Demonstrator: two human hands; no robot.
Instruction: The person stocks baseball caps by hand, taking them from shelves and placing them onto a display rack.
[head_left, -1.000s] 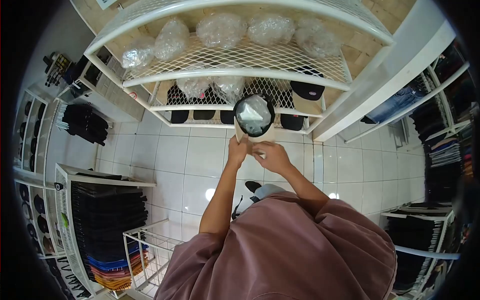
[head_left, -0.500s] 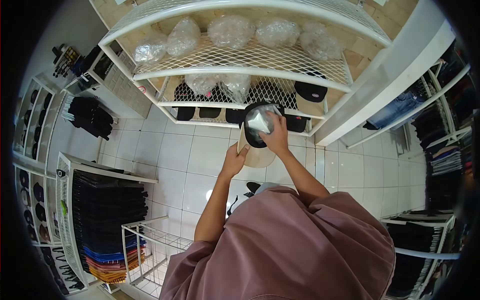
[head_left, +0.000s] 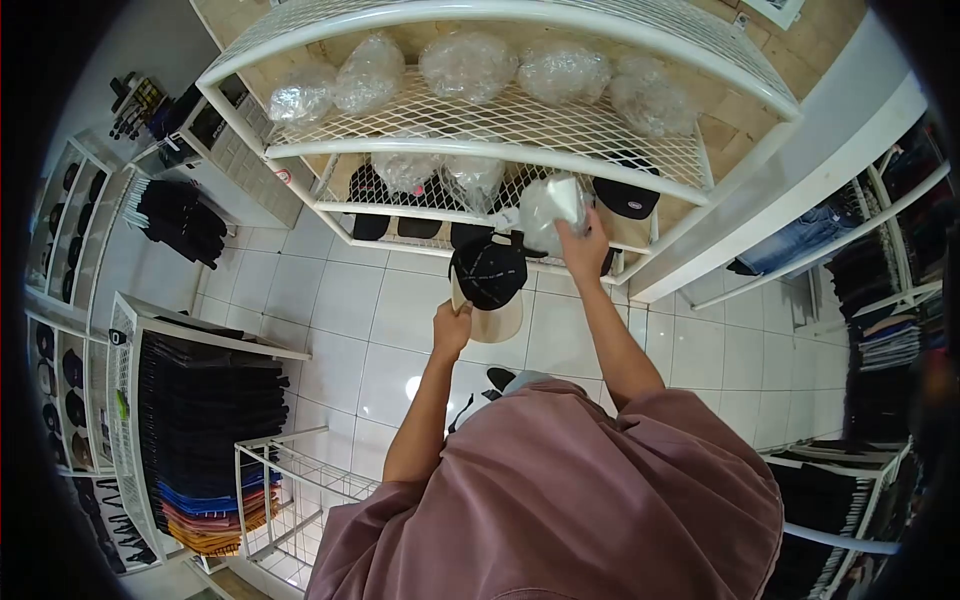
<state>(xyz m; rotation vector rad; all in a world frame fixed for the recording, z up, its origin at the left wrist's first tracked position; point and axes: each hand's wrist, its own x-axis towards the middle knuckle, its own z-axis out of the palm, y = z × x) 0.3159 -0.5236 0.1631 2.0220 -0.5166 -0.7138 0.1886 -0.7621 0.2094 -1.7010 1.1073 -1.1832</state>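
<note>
My left hand grips the cream brim of a black cap, whose dark inside faces up. To its upper right, my right hand holds a clear crumpled plastic bundle with a white patch, at the front of the lower mesh shelf. The bundle and the cap are apart. Behind the bundle, a black cap with a light brim rests at the shelf's right end. More plastic bundles sit on the shelf to the left, with black caps beneath.
A white mesh rack stands in front, with several plastic bundles on its upper shelf. Folded dark clothes hang on a rack at left, beside a wire frame. Clothing racks and a white post stand at right.
My right hand has lifted the plastic bundle out of the cap and moved it right, toward the shelf. My left hand has moved slightly left and down with the cap.
</note>
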